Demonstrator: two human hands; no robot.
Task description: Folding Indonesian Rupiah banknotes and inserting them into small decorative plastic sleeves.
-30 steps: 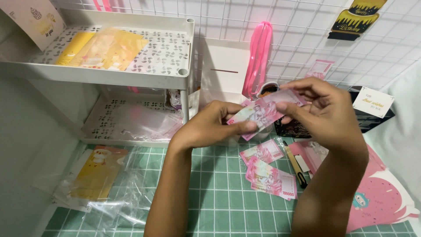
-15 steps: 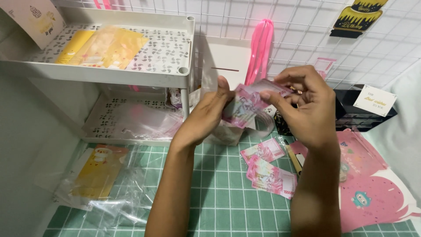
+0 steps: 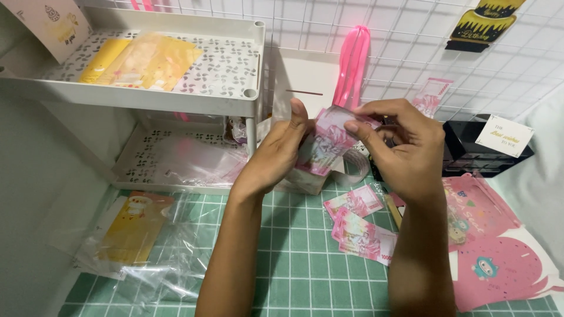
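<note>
Both hands hold one pink banknote (image 3: 326, 141) upright above the green cutting mat (image 3: 299, 258). My left hand (image 3: 276, 154) grips its left side with the thumb raised. My right hand (image 3: 405, 147) pinches its top right edge with the fingertips. The note is bent between them. Below the hands, a few more pink banknotes (image 3: 359, 226) lie flat on the mat.
A white two-tier rack (image 3: 235, 100) at the left holds yellow packets (image 3: 138, 58) on top and clear bags below. Clear sleeves and a yellow card (image 3: 132, 226) lie front left. Pink printed card pieces (image 3: 493, 258) lie right; a black box (image 3: 470, 149) and wire grid stand behind.
The hands have drawn closer together and turned the banknote from flat to upright and bent. The view has shifted slightly.
</note>
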